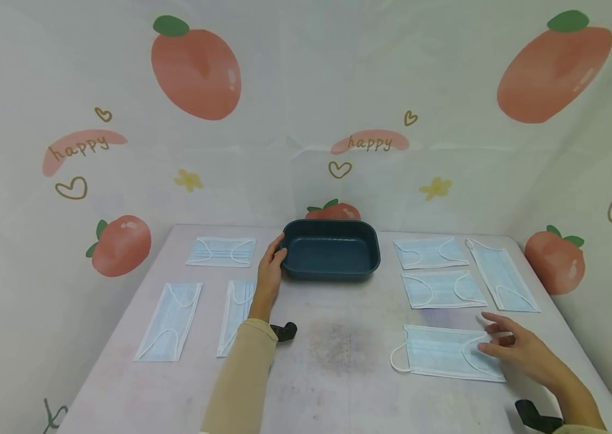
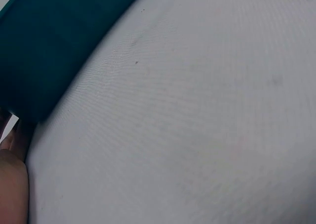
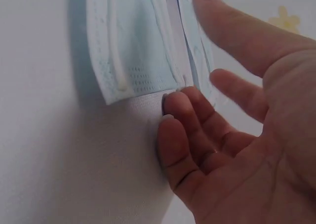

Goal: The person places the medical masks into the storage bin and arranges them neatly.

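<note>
The table (image 1: 338,361) carries one dark teal tray (image 1: 331,248) at its 12 o'clock edge, long axis running 9 to 3 o'clock, open side up. The left hand (image 1: 270,268) rests against the tray's 9 o'clock end, thumb on the rim and fingers down the outer wall, the forearm in a tan sleeve (image 1: 243,374) reaching straight from 6 toward 12 o'clock. The left wrist view shows only the tray wall (image 2: 44,46), bare table and a fingertip at the lower left corner.

Seven light blue masks lie flat on the table. Three sit on the 9 o'clock side: one crosswise near the back, two lengthwise in front of it, the inner one partly under the left forearm. Four sit on the 3 o'clock side: two crosswise, one slanted at the far edge, and the nearest mask (image 1: 447,352) at about 4 o'clock, long axis 9 to 3 o'clock, one ear loop curling off its 9 o'clock end.

The right hand (image 1: 517,346) hovers palm down at this mask's 3 o'clock end, fingers loosely spread and slightly bent. In the right wrist view its fingertips (image 3: 173,103) touch the mask's corner (image 3: 138,51), gripping nothing.
</note>
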{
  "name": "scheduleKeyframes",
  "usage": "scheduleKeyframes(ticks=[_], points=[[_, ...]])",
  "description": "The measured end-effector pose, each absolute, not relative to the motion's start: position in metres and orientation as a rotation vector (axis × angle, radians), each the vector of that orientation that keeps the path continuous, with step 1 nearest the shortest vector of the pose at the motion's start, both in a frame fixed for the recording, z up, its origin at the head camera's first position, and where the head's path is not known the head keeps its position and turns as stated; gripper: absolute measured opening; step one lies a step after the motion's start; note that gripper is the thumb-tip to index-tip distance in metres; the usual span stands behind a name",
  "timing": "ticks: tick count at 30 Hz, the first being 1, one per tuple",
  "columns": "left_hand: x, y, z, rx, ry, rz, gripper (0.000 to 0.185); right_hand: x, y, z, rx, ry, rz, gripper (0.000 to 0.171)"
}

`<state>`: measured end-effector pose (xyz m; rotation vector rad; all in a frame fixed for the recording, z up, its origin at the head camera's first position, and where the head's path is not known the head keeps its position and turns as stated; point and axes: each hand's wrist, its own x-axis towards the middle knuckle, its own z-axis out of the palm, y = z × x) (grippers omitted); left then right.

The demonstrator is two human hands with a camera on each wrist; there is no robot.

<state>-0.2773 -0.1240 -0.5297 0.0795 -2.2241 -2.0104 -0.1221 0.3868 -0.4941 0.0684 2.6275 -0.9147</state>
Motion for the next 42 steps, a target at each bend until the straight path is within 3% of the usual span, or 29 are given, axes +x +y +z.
scheduleKeyframes(ticks=[17, 30, 35, 42], points=[[-0.276, -0.125, -0.530, 0.043, -2.205, -2.015, 0.043, -0.125, 0.379, -0.503, 0.072, 2.638, -0.862, 0.076], [-0.274, -0.126, -0.520, 0.075, -2.225, -2.098, 0.045, -0.125, 0.377, -0.497, 0.065, 2.653, -0.837, 0.030], [-0.270, -0.127, -0.511, 0.064, -2.239, -2.100, 0.045, -0.123, 0.377, -0.492, 0.091, 2.647, -0.881, 0.032], [-0.276, -0.125, -0.529, 0.066, -2.210, -2.051, 0.043, -0.123, 0.377, -0.492, 0.122, 2.604, -0.930, 0.037]])
